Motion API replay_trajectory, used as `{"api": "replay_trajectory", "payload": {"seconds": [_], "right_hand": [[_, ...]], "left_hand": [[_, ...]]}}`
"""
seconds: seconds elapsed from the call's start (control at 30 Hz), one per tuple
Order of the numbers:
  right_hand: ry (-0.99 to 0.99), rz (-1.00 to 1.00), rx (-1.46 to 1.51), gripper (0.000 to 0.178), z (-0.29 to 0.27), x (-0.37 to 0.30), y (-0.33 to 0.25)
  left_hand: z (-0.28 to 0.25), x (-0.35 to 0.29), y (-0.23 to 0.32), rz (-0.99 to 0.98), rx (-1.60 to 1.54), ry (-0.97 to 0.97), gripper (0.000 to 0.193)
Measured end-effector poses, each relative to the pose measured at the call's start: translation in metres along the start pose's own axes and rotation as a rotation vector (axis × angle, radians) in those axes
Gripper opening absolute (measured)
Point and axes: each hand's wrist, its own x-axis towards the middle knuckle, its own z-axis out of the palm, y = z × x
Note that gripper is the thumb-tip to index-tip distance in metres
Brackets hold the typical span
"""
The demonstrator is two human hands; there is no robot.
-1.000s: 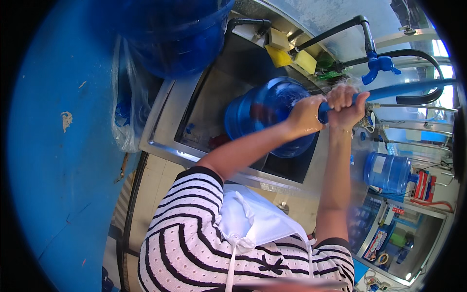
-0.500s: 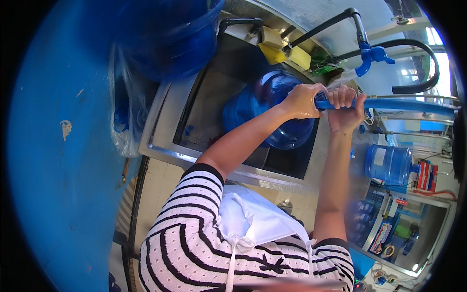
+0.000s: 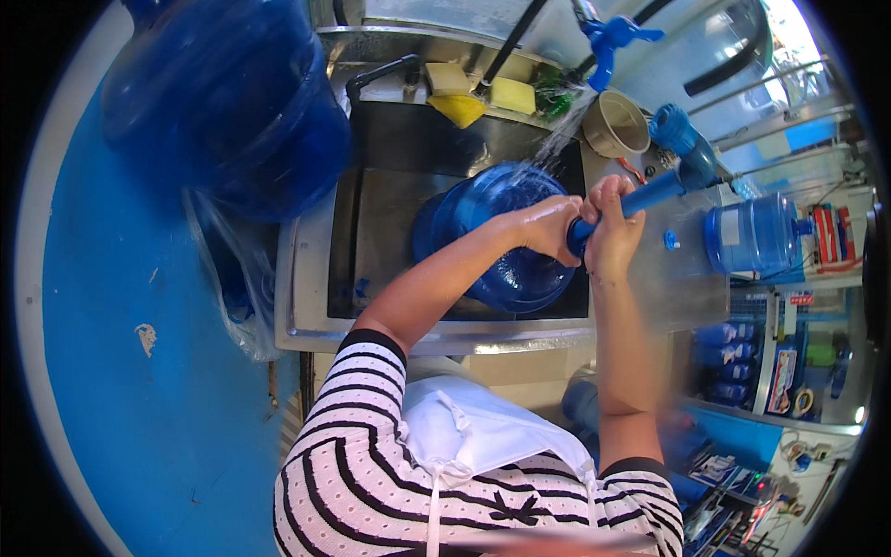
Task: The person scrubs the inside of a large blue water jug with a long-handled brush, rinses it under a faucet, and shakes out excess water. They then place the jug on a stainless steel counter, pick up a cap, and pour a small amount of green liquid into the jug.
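A large clear-blue water jug lies on its side in the sink, its neck pointing right. My left hand is closed around the neck. My right hand is wrapped around a blue pipe with an elbow-shaped handle end. The pipe's near end meets the jug's mouth; how far it reaches inside is hidden by my fingers. From the blue tap above, water sprays down onto the jug's upper side.
Sponges, a yellow cloth and a beige bowl sit along the sink's back ledge. Another big blue jug stands at the left. A smaller blue jug lies on the counter at right, near a small blue cap.
The view has shifted, bringing the pipe's elbow end and the beige bowl into sight. The pipe now slants up to the right. Both hands keep their holds.
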Motion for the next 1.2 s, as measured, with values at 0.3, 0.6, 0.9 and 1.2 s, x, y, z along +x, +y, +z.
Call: {"api": "replay_trajectory", "payload": {"seconds": [0.3,0.6,0.9,1.2], "right_hand": [[0.0,-0.543,0.152,0.028,-0.092,-0.082,-0.069],[-0.037,-0.738,0.608,0.041,-0.276,-0.286,-0.255],[0.008,-0.734,0.15,0.044,-0.235,-0.312,-0.169],[-0.392,-0.927,0.422,0.046,-0.33,-0.401,-0.246]], "left_hand": [[0.08,0.0,0.088,-0.045,0.236,-0.028,0.047],[0.214,-0.017,0.182,0.166,0.574,0.055,0.038],[0.326,-0.03,0.219,0.353,0.576,0.272,0.049],[0.344,-0.039,0.198,0.339,0.692,0.391,0.046]]}}
